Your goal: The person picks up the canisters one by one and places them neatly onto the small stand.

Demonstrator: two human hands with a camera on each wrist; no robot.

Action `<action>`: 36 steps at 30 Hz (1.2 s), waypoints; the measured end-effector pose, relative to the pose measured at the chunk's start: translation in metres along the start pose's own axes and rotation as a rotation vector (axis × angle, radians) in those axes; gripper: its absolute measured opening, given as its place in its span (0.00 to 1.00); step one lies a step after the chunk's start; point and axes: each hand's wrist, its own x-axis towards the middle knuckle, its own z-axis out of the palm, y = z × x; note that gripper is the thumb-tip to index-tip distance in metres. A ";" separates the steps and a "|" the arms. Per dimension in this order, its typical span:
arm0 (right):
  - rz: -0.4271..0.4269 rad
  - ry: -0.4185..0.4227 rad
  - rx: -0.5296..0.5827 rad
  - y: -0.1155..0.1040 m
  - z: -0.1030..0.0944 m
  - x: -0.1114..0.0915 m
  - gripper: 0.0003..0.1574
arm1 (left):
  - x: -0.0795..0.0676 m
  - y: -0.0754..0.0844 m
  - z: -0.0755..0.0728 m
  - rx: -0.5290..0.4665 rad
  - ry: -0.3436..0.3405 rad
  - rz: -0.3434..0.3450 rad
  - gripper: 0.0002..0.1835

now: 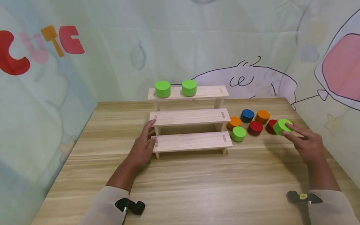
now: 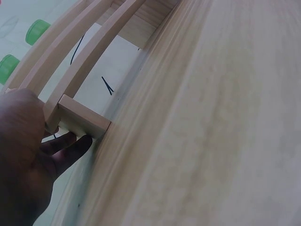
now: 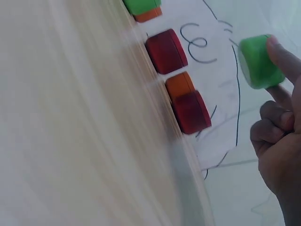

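A three-tier wooden stand (image 1: pixel 191 141) is on the table, with green round blocks (image 1: pixel 162 89) (image 1: pixel 189 88) on its top step. My left hand (image 1: pixel 142 146) grips the stand's left end, thumb at the lowest step and index finger at the middle one. Its other fingertips touch the end leg (image 2: pixel 83 117) in the left wrist view. Held above the table at the right, a green round block (image 1: pixel 281 127) is pinched between thumb and fingers of my right hand (image 1: pixel 309 143). In the right wrist view the same green block (image 3: pixel 257 61) is clear of the other blocks.
Right of the stand are two orange blocks (image 1: pixel 263 117) (image 1: pixel 234 123), a blue one (image 1: pixel 247 116), two red ones (image 1: pixel 255 128) (image 1: pixel 271 127) and a green one (image 1: pixel 238 134). A printed cloth (image 1: pixel 120 54) hangs behind the wood-grain table (image 1: pixel 195 192).
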 end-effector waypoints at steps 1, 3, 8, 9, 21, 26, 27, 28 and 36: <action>-0.002 0.026 0.024 -0.003 0.003 -0.001 0.31 | 0.000 0.000 0.000 -0.001 -0.001 -0.001 0.37; -0.002 0.078 0.084 -0.010 0.009 -0.002 0.30 | 0.000 0.000 0.000 -0.004 -0.002 -0.002 0.37; -0.104 0.199 0.248 -0.025 0.022 -0.002 0.26 | 0.000 0.001 0.000 -0.009 -0.004 -0.004 0.37; -0.138 0.217 0.256 -0.027 0.024 -0.002 0.25 | 0.000 0.001 0.000 -0.009 -0.003 -0.004 0.37; -0.590 0.323 0.108 -0.055 0.052 0.001 0.29 | 0.000 0.003 -0.001 -0.010 0.002 -0.018 0.37; -0.680 0.337 0.112 -0.090 0.068 0.000 0.29 | -0.002 0.003 0.000 -0.022 -0.003 -0.014 0.37; -0.689 0.341 0.101 -0.098 0.071 0.000 0.28 | -0.002 0.003 0.000 -0.022 -0.004 -0.012 0.37; -0.698 0.348 0.100 -0.106 0.073 0.001 0.28 | -0.002 0.003 0.000 -0.021 -0.004 -0.009 0.36; -0.753 0.363 0.095 -0.146 0.093 0.034 0.29 | -0.001 0.003 -0.001 -0.012 0.000 -0.012 0.36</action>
